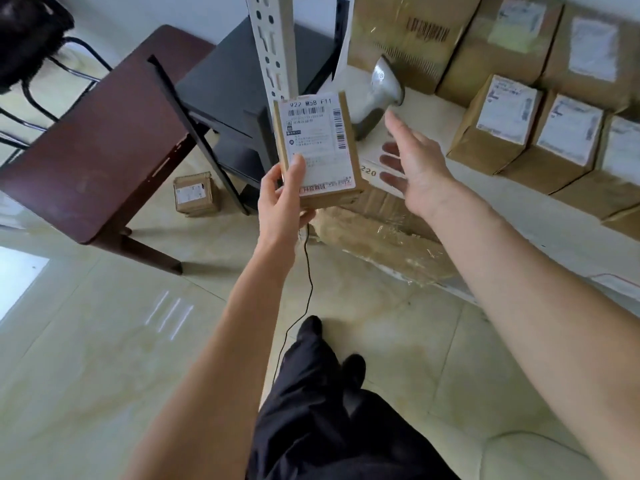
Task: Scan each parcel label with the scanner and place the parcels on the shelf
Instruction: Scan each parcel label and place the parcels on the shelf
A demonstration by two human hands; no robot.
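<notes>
Left hand (pixel 282 199) is pinching a small brown parcel (pixel 317 150) by its bottom edge, thumb over the label, label facing up at the camera. Right hand (pixel 412 161) holds nothing, fingers spread and relaxed, hovering just off the parcel at about 3 o'clock. The scanner (pixel 375 95) sits on the white shelf (pixel 485 195) board near the right hand, at roughly 11 o'clock from it, and no hand touches it. A thin black cable (pixel 306 271) hangs down below the left hand; can't tell what it plugs into

Progress-wise I'd say well underway: a bunch of labelled boxes (pixel 533 129) are already lined up on the shelf out at 2 o'clock. Whether this parcel's been scanned yet, no way to tell from here. At least one more little box (pixel 195 194) is sitting on the floor at 9 o'clock from the held one, so that's probably left to do

Room: glossy pale tiled floor (pixel 104 341), a dark brown table (pixel 104 140) at 10 o'clock, a black stand (pixel 228 84) behind it, a white slotted shelf upright (pixel 273 46) at 12. There's a big plastic-wrapped carton (pixel 381 237) under the shelf board
</notes>
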